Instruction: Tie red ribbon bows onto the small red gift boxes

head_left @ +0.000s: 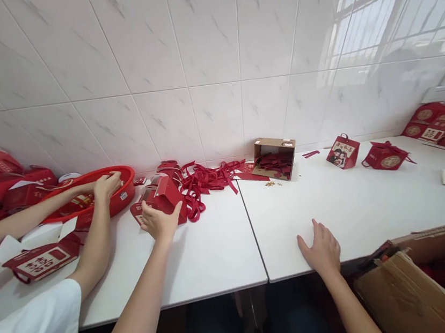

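My left hand (159, 221) reaches to a red gift box (168, 195) on the white table, fingers curled at its left and thumb at its right side. Part of the box is hidden behind the hand. Beyond it stand more red packaging and a tangled heap of red ribbons (211, 177). My right hand (320, 247) rests at the table's front edge, fingers apart, with nothing in it. A small cardboard box (291, 159) lies on its side beyond, holding dark red pieces. Tiny gold bits (272, 183) are scattered before it.
At left, a co-worker's hands (107, 185) reach over a red basin (129, 193); an open red box (43, 262) stands nearby. Two finished red boxes, one with a handle (343, 151), one with a bow (388, 156), stand right. A large carton (408, 289) sits at lower right.
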Motion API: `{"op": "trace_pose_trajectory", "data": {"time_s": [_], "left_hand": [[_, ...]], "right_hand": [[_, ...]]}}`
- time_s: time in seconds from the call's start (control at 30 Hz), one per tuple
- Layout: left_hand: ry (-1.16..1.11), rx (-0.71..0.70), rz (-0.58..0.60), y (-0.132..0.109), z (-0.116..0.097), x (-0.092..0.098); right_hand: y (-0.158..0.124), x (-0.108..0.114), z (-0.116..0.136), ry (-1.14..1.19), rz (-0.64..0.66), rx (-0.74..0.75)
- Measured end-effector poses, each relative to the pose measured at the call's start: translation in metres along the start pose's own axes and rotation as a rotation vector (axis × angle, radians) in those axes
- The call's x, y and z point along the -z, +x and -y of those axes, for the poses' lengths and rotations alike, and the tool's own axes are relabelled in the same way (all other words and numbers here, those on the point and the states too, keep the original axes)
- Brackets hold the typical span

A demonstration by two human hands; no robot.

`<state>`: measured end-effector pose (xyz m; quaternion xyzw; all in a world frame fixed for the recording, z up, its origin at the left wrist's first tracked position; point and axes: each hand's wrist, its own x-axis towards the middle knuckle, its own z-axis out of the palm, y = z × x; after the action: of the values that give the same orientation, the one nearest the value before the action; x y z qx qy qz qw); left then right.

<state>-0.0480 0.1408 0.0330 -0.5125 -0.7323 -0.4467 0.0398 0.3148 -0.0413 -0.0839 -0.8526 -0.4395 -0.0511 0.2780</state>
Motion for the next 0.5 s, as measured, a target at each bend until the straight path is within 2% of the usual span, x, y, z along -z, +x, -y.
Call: {"op": "trace_pose_trajectory", "data": {"time_s": [0.17, 0.3, 0.37, 0.43, 0.47, 0.5], "left_hand": [[0.042, 0.005, 0.027, 0.016, 0.007, -0.011], [-0.031, -0.051, 0.046, 0.012, 0.016, 0.006], [-0.085, -0.109, 0.052, -0.002, 0.012, 0.021], [-0.152, -0.183, 0.056, -0.027, 0.000, 0.036], [-0.232, -0.264, 0.056, -0.043, -0.008, 0.043], [-0.299, -0.327, 0.046, -0.061, -0.018, 0.048]], "right_hand": [[-0.001, 0.001, -0.001, 0.040, 0.002, -0.013], [0.001, 0.000, -0.003, 0.144, -0.023, -0.007], [-0.002, 0.003, 0.006, 0.320, -0.083, 0.035], [-0.010, 0.012, 0.027, 0.564, -0.113, 0.139], [-0.015, 0.018, 0.042, 0.682, -0.096, 0.210], [-0.022, 0.025, 0.060, 0.784, -0.017, 0.282]]}}
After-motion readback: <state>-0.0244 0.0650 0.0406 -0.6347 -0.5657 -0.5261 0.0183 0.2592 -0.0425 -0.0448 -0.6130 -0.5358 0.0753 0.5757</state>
